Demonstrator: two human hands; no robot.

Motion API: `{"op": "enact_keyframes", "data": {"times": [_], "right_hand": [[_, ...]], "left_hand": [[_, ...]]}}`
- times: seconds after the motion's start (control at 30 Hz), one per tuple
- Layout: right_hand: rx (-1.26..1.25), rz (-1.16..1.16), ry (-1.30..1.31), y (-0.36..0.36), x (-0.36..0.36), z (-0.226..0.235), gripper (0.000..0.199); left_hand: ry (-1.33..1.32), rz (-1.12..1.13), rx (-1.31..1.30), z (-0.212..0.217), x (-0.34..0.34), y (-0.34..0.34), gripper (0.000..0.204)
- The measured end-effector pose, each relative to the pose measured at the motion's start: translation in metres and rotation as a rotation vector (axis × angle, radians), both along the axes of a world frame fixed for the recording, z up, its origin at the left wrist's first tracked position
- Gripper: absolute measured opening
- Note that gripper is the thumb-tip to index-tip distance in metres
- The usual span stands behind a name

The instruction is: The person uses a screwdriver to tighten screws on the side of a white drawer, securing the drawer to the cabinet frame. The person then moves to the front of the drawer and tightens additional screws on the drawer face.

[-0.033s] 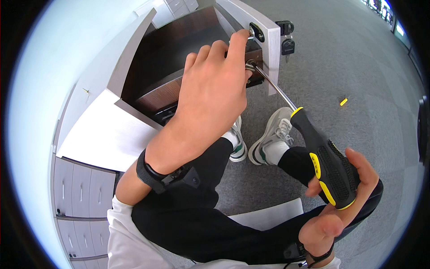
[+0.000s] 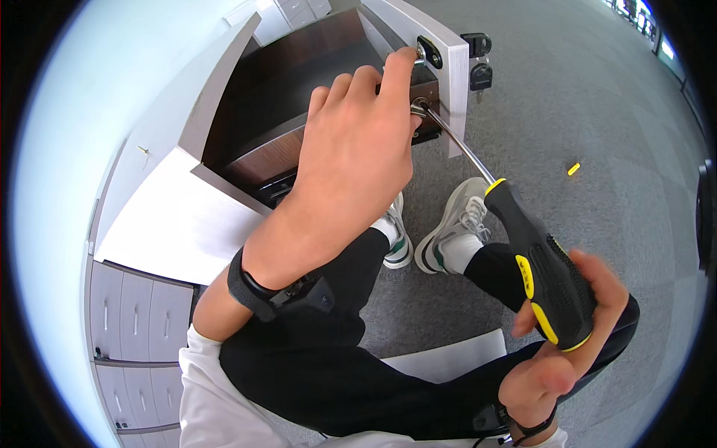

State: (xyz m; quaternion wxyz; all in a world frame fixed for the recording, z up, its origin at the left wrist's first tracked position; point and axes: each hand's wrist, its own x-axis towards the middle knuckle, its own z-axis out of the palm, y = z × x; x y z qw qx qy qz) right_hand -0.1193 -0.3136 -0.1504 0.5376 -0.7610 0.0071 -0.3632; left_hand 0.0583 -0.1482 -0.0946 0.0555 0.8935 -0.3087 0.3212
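My right hand (image 2: 556,358) is wrapped around the black and yellow handle of a screwdriver (image 2: 549,269). The screwdriver's metal shaft slants up and left, its tip at a small round metal fitting (image 2: 420,108) in the brown drawer side, close to the front panel. My left hand (image 2: 358,142) grips the dark drawer (image 2: 265,157) over its side wall, with the thumb partly showing beside the fitting. Its index finger reaches to the lock (image 2: 429,54) on the inner face of the white drawer front (image 2: 452,97). What the other left fingertips touch is hidden.
Two black-headed keys (image 2: 480,75) hang outside the drawer front. The drawer extends from a white cabinet (image 2: 175,209). A small yellow piece (image 2: 573,169) lies on the grey carpet (image 2: 635,239) at the right. My shoes (image 2: 455,224) are below the drawer; grey cabinets (image 2: 138,317) stand at left.
The fingers of my right hand have shifted very slightly on the screwdriver handle. My left hand and the drawer look the same.
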Motion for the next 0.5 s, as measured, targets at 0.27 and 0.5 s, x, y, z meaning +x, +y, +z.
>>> {"op": "enact_keyframes", "data": {"times": [0.27,0.5], "right_hand": [[-0.508,0.008,0.05,0.001,-0.015,0.028,0.053],[-0.469,0.235,-0.006,-0.01,-0.006,0.03,0.059]], "left_hand": [[0.012,0.007,-0.005,-0.001,0.0,0.0,0.058],[0.049,0.018,-0.008,0.002,-0.001,0.0,0.058]]}}
